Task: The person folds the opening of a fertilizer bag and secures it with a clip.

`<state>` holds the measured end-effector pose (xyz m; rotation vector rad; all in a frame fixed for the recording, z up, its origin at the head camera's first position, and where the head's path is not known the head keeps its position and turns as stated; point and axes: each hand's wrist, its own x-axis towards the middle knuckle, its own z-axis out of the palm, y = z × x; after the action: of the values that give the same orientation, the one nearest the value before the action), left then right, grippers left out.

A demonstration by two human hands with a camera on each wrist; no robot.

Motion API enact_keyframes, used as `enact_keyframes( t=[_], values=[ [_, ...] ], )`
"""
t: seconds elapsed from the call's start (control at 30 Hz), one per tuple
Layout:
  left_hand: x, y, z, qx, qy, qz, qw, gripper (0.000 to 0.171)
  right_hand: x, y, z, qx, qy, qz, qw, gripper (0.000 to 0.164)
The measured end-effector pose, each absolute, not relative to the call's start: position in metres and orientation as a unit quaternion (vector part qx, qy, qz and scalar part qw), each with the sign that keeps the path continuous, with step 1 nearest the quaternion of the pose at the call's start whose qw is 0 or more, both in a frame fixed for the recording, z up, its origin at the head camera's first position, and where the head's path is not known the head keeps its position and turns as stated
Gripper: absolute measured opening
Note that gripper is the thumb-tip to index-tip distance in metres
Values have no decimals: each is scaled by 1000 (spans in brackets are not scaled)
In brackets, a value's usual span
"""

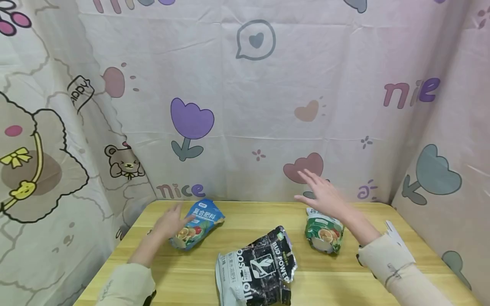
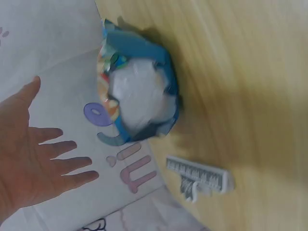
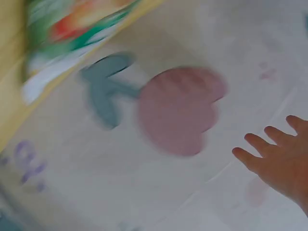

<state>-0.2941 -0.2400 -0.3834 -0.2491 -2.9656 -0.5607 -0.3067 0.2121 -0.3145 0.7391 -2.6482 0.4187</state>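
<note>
My left hand [image 1: 168, 223] is beside the blue fertilizer bag [image 1: 204, 216], overlapping its left edge in the head view. In the left wrist view its fingers are spread and hold nothing, apart from the bag's white-looking open end [image 2: 139, 96]. Raised above the green bag with fruit printed on it [image 1: 325, 231] is my right hand [image 1: 323, 195]. Its fingers are extended with nothing in them, and the right wrist view shows part of that bag [image 3: 82, 29], blurred. Nearer to me, between the hands, lies a black-and-white bag marked BUD POWER [image 1: 260, 267], its right edge crumpled.
In the left wrist view, a small grey-and-white clip-like piece [image 2: 198, 175] lies on the wooden table [image 2: 255, 120]. A white object [image 1: 396, 233] shows partly behind my right sleeve. Printed cloth [image 1: 249, 93] hangs behind the table and at both sides.
</note>
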Motion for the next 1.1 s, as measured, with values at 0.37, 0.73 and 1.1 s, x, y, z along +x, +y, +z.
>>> enact_keyframes(
  t=[0.37, 0.73, 1.1],
  values=[
    [-293, -237, -402, -25, -971, -236, 24, 68, -303, 96, -298, 270, -884, 360, 129, 71],
    [-290, -246, -416, -11, -954, -301, 14, 65, -317, 13, -320, 105, -670, 734, -42, 65],
    [-295, -248, -419, -15, -947, -322, 12, 59, -319, -39, -360, -65, -488, 862, -119, 60]
  ],
)
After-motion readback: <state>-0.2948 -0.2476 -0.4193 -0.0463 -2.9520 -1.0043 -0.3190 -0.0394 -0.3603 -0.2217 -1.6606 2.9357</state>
